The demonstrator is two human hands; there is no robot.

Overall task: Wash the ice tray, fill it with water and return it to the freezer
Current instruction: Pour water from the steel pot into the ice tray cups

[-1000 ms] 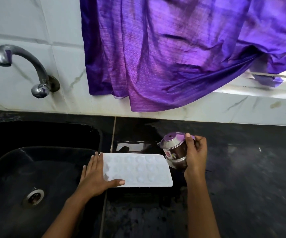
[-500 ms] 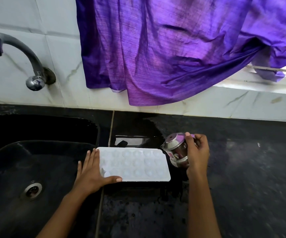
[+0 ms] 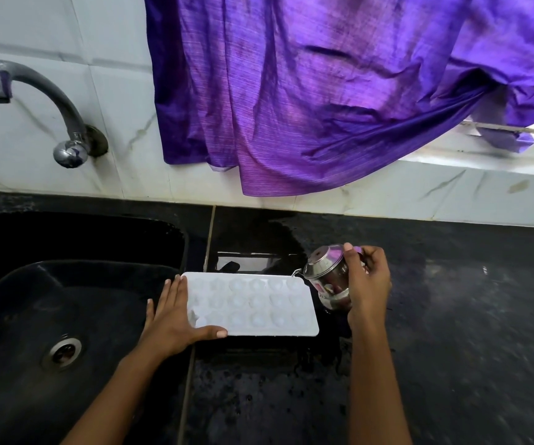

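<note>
While the flat left hand (image 3: 174, 317) touches the tray (image 3: 259, 305), right hand (image 3: 367, 284) grips a cup (image 3: 325, 277).

I see the white rectangular plastic ice tray (image 3: 253, 305) lying flat, round cells up, on the black counter (image 3: 452, 316) just beside the sink (image 3: 66, 300).

In front of you runs a white, grey-veined tiled wall (image 3: 50, 27) with 1 curved metal tap (image 3: 44, 101) fixed to it above a black sink (image 3: 18, 300). A purple curtain (image 3: 291, 91) hangs over the wet black counter (image 3: 452, 316); daylight enters at the window sill (image 3: 484, 162) on your upper right.
</note>
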